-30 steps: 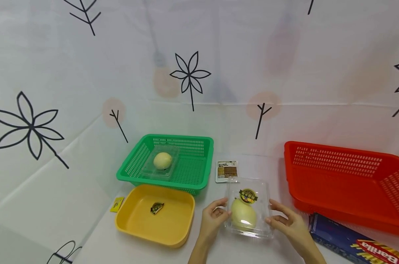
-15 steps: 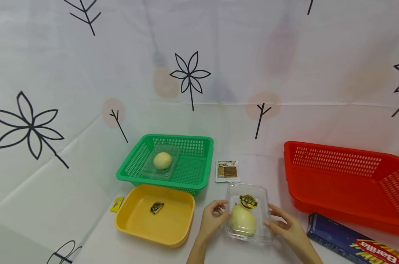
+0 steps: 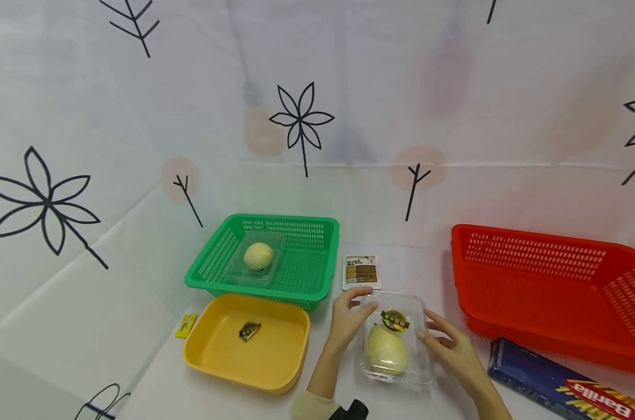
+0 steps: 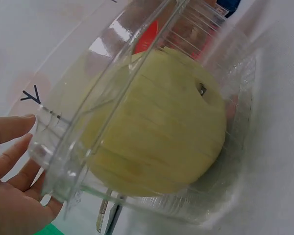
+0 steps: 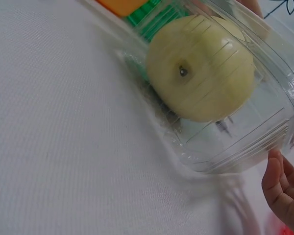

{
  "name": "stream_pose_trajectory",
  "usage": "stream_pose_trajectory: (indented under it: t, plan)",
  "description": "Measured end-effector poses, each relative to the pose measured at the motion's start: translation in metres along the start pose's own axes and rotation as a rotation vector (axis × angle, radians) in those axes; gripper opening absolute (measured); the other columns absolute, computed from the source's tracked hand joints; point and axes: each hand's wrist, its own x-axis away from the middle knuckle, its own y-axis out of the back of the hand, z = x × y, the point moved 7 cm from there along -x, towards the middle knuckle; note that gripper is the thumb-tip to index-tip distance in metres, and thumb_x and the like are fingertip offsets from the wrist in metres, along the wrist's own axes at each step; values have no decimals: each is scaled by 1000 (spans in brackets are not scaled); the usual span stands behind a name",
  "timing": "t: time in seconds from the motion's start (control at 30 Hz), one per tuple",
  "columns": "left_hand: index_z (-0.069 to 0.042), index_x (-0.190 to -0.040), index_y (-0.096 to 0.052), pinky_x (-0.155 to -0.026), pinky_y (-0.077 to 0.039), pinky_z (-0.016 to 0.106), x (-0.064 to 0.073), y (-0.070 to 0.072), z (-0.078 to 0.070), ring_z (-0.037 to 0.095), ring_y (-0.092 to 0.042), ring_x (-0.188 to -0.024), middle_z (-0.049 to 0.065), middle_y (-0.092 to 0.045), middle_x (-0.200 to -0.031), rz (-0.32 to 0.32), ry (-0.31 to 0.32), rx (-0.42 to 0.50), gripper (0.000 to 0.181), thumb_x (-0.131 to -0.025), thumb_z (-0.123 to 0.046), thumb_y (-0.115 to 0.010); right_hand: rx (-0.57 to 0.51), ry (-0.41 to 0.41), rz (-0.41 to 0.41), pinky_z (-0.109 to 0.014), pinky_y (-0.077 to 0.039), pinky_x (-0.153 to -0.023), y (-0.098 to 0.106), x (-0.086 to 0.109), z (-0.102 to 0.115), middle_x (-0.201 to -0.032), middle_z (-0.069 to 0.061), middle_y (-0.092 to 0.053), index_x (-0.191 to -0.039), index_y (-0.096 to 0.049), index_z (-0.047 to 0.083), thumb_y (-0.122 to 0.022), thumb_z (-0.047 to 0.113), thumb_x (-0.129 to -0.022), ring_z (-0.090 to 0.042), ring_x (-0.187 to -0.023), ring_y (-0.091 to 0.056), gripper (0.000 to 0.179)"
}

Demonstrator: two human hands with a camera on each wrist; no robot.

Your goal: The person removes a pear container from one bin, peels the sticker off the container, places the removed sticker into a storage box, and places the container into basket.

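Observation:
A clear plastic clamshell box [image 3: 418, 364] lies on the white table with its lid down. Inside sits a pale yellow-green round fruit [image 3: 387, 350], and a round dark label [image 3: 394, 320] is stuck on the lid. My left hand [image 3: 347, 321] pinches the box's far left corner between thumb and fingers. At the right edge my right hand [image 3: 456, 353] grips the rim, thumb on top. The left wrist view shows the left fingers [image 4: 20, 128] around the rim corner, close beside the fruit. In the right wrist view, right fingertips [image 5: 273, 169] meet the box's edge.
A green basket [image 3: 302, 218] at back left holds another boxed fruit [image 3: 258, 256]. Before it stands a yellow tub [image 3: 233, 370] with a crumpled label [image 3: 250, 331]. A flat packet [image 3: 361, 270] lies behind the clamshell. To the right are a red basket [image 3: 538, 324] and a Barilla box [image 3: 569, 379].
The clamshell has shifted slightly toward me since a second ago. My left hand has moved from the box's left side up to its far left corner; the right hand has slid slightly farther up its edge.

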Motion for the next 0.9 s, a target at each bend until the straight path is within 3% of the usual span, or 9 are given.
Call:
stream_pose_trajectory:
  t: [0.17,0.37,0.57,0.67,0.9]
  plan:
    - [2,-102,-69,-99,-39,45,-11,-17,6,24,-58,-110,12,-68,-106,80,-9,-85,26,-77,-5,-72,-31,10,9,-26,-49,-68,-3,-4,-1,-125,-32,-50,-141,-38,0,-62,13,-90,-20,-86,-63,57]
    - [-1,-107,-69,-99,-41,37,-19,-36,7,19,-58,-111,9,-67,-110,225,-3,-216,31,-77,-10,-73,-42,20,5,-25,-49,-71,-3,-3,-1,-125,-31,-51,-141,-39,2,-62,15,-91,-20,-88,-63,57]
    - [-12,-109,-71,-93,-34,30,-21,-50,4,13,-56,-107,1,-67,-112,364,-140,-541,35,-77,-26,-76,-39,-4,11,-26,-49,-72,-4,-3,-6,-127,-30,-49,-142,-40,4,-62,19,-91,-21,-92,-62,57]
    - [-21,-110,-72,-90,-31,31,-19,-54,4,11,-52,-106,-3,-64,-112,384,-182,-681,36,-77,-34,-75,-46,-10,18,-27,-49,-72,-4,-2,-7,-128,-30,-48,-142,-39,5,-61,20,-92,-28,-97,-61,57]
    - [-24,-106,-73,-92,-32,32,-16,-54,0,11,-50,-105,-5,-62,-111,337,-252,-778,32,-78,-40,-74,-39,-16,26,-26,-49,-72,-5,-3,-9,-130,-30,-47,-144,-37,7,-59,21,-93,-30,-100,-61,57]
